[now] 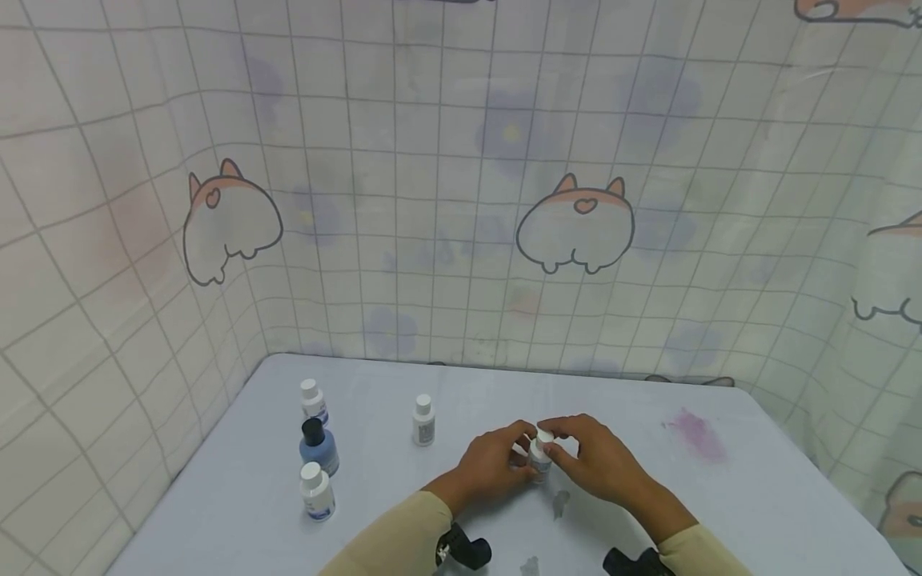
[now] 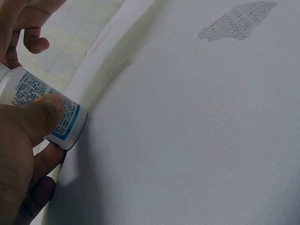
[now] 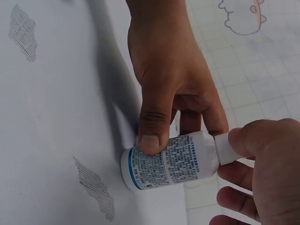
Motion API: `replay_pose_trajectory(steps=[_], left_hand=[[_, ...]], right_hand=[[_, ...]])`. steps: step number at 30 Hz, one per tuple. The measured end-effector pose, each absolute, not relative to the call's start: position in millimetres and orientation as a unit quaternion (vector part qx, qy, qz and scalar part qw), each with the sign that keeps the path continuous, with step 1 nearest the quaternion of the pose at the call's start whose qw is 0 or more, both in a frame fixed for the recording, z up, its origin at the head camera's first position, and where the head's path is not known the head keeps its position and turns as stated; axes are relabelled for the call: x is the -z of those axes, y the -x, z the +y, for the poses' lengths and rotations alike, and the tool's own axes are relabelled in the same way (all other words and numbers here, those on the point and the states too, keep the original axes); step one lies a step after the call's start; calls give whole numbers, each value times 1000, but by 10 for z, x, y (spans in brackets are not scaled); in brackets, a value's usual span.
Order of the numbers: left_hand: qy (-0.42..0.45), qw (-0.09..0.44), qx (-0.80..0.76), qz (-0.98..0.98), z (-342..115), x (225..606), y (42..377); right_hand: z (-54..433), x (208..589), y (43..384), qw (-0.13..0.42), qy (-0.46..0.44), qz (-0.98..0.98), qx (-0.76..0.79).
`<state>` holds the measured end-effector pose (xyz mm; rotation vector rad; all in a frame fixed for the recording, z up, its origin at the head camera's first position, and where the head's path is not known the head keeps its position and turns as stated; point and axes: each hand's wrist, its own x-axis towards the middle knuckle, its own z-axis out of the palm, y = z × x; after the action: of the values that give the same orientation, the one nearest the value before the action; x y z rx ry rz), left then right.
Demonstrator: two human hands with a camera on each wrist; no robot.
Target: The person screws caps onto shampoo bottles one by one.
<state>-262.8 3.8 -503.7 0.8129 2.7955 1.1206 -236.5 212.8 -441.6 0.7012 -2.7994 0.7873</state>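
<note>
A small white bottle (image 3: 180, 161) with a blue-edged printed label stands on the white table between my two hands. My left hand (image 1: 497, 462) grips its body, thumb across the label and fingers behind. At the top, my right hand (image 1: 601, 464) pinches the white cap (image 3: 226, 149) between thumb and fingers. In the left wrist view the bottle (image 2: 70, 123) shows its lower part, its base at the tabletop; the cap is out of that picture.
Another white bottle (image 1: 423, 422) stands left of my hands. Farther left, a blue bottle with a black cap (image 1: 320, 452) stands between two white bottles, one behind (image 1: 314, 402) and one in front (image 1: 317, 494). A pink stain (image 1: 697, 436) marks the table's right side; a patterned curtain (image 1: 432, 200) hangs behind.
</note>
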Motion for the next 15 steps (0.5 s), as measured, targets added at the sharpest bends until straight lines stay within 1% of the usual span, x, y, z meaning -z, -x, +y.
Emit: replay_pose_trajectory(steps=[10,15], left_hand=[[-256,18,-366,894,40,5052,2636],[-257,13,-362,896,38,5070,2648]], right_hand=[[2067,4389,2369,71,-185,-947,-251],[2076,4406,2374,74,-185,-947,-251]])
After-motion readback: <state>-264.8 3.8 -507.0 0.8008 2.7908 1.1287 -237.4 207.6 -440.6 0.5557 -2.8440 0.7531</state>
